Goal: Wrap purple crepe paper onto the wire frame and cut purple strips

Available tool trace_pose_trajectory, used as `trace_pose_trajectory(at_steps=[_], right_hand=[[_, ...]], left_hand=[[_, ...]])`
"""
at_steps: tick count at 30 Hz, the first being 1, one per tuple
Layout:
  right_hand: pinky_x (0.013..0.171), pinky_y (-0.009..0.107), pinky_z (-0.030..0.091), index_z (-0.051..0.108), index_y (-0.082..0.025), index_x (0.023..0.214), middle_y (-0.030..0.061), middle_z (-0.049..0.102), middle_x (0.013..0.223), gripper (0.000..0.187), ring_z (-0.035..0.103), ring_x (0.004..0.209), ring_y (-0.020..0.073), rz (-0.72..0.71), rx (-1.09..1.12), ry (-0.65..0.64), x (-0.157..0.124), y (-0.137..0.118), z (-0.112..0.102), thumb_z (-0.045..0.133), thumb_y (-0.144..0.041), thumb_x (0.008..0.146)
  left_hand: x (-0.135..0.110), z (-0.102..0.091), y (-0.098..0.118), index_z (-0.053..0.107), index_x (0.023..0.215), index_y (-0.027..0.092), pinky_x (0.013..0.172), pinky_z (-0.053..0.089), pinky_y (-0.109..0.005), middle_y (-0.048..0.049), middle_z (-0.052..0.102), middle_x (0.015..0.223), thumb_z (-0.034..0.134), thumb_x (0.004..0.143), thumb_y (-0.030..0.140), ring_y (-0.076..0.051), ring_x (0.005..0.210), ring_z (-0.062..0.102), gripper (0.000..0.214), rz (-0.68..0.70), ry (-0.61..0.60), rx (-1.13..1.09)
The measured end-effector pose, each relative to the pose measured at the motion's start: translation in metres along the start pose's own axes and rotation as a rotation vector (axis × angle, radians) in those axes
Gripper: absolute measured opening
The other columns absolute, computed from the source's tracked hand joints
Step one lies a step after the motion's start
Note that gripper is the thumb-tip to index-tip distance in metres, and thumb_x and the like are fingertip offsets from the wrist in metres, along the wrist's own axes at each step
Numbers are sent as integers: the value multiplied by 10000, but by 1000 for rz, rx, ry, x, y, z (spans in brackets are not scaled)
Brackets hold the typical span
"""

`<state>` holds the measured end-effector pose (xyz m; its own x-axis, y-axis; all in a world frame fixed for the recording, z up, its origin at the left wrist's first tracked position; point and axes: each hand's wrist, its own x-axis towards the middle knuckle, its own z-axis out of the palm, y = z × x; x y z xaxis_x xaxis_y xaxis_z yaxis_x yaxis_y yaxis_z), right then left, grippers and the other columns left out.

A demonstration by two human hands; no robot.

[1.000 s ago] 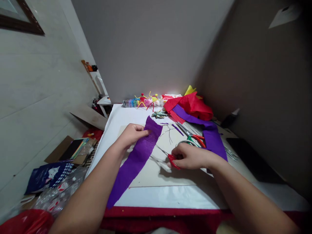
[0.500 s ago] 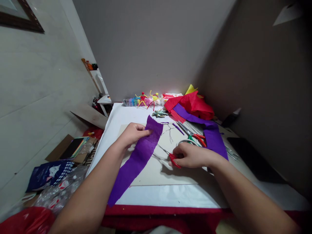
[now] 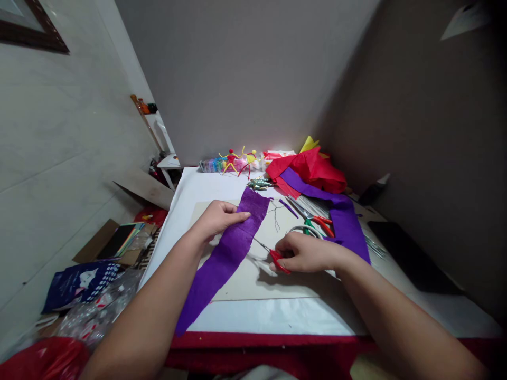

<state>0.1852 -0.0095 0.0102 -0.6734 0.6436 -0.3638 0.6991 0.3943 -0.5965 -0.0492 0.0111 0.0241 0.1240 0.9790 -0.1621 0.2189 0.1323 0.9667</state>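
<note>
My left hand [image 3: 219,219] pinches a long strip of purple crepe paper [image 3: 222,274] near its upper end, thumb on top. The strip slants down toward the table's front edge. In my right hand [image 3: 299,252] is a small pair of scissors with red handles [image 3: 279,262], fingers wrapped round the grips. Their blades meet the strip's right edge, and the tips are hidden by the paper. Behind the strip lies a thin twisted wire figure [image 3: 276,216] beside a short purple-wrapped stick [image 3: 289,208]. Under both hands is a pale board [image 3: 237,290].
Larger scissors with red-orange handles [image 3: 322,224], a white ring-shaped roll [image 3: 303,229] and more purple paper [image 3: 350,232] lie on the right. Red paper [image 3: 317,171] is heaped behind. Two small wire figures [image 3: 231,161] stand at the back. A dark flat slab [image 3: 412,256] lies far right.
The scissors have moved slightly left, further onto the purple strip. The strip's upper end has shifted a little right and flattened over part of the wire figure.
</note>
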Motion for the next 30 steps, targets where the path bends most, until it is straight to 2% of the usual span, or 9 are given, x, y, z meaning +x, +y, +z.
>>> trace_pose_trajectory(at_steps=[6,16,30], right_hand=[[438,198,265,580,-138,653,-34,418,541,483,328,497,77,-11,0,-10,-1,1,-3,485,-603,747],[434,201,259,567,-144,649,-36,411,535,477,327,493,77,-28,-1,-6,-3,1,-2,494,-605,749],[425,195,254,516,-158,639,-48,396,533,444,323,490,74,-61,55,-36,-2,3,-4,491,-581,772]], left_hand=[[4,-3,-7,655,608,148,432,298,-221,12,576,503,727,624,384,-81,403,437,247,47,-76,18],[6,-3,-9,687,685,143,444,321,-228,2,602,534,727,623,414,-90,419,456,281,54,-99,12],[4,-2,-9,645,643,131,443,296,-212,17,556,536,724,631,428,-72,431,421,308,68,-109,23]])
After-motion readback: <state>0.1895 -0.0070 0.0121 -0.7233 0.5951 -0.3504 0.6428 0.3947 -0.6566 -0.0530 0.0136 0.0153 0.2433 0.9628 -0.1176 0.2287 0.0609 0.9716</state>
